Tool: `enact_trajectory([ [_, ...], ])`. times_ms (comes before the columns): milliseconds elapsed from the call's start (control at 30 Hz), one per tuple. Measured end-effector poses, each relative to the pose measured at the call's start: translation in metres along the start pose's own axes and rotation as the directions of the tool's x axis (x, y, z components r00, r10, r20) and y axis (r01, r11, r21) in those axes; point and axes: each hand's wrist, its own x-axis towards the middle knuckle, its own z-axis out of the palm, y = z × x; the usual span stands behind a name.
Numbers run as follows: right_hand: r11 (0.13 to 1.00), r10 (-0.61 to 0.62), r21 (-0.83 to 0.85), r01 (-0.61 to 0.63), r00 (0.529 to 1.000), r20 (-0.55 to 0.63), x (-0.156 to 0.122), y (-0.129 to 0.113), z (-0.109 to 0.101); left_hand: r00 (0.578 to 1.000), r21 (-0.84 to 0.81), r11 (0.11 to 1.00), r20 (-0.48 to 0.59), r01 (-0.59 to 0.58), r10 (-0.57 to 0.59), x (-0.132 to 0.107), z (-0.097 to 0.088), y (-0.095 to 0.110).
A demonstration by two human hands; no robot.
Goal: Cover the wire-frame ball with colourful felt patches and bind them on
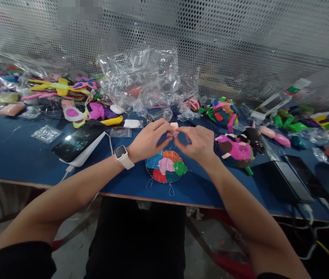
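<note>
My left hand point(153, 138), with a watch on its wrist, and my right hand point(196, 142) meet over the blue table. Their fingertips pinch a small lump of pale pink modelling clay point(175, 126) between them; part of it is hidden by the fingers. Just below lies a rounded wire frame point(187, 170) filled with patches of coloured clay, among them a pink middle point(166, 166) and a green tip point(180, 168). Thin wire loops point(171, 190) stick out from its near side. Neither hand touches this piece.
To the left a phone point(79, 141) rests on a white block with a cable. A yellow cutter point(112, 121) and crumpled clear plastic bags point(141, 77) lie behind. Pink clay figures point(235, 149) stand right, near a black box point(286, 180). A perforated metal panel point(240, 35) closes the back.
</note>
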Motion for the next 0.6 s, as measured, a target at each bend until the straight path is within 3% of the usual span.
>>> enact_trajectory([
  [100, 0.980, 0.162, 0.129, -0.152, 0.984, -0.077, 0.001, -0.006, 0.002, 0.994, -0.086, 0.994, -0.073, 0.072, -0.078, 0.000, -0.001, 0.001],
  [167, 0.935, 0.295, 0.243, -0.259, 0.947, -0.124, 0.002, -0.008, 0.003, 0.980, -0.141, 0.980, -0.126, 0.138, -0.156, 0.000, 0.000, -0.001],
  [300, 0.827, 0.451, 0.428, -0.365, 0.885, -0.116, 0.003, -0.012, 0.008, 0.964, -0.195, 0.957, -0.112, 0.216, -0.241, -0.002, 0.006, -0.006],
  [433, 0.767, 0.473, 0.503, -0.398, 0.881, -0.024, 0.002, -0.017, 0.013, 0.959, -0.207, 0.947, -0.092, 0.246, -0.269, -0.005, 0.012, -0.009],
  [600, 0.825, 0.416, 0.438, -0.356, 0.908, -0.046, 0.001, -0.015, 0.013, 0.961, -0.197, 0.953, -0.112, 0.229, -0.253, -0.005, 0.012, -0.004],
])
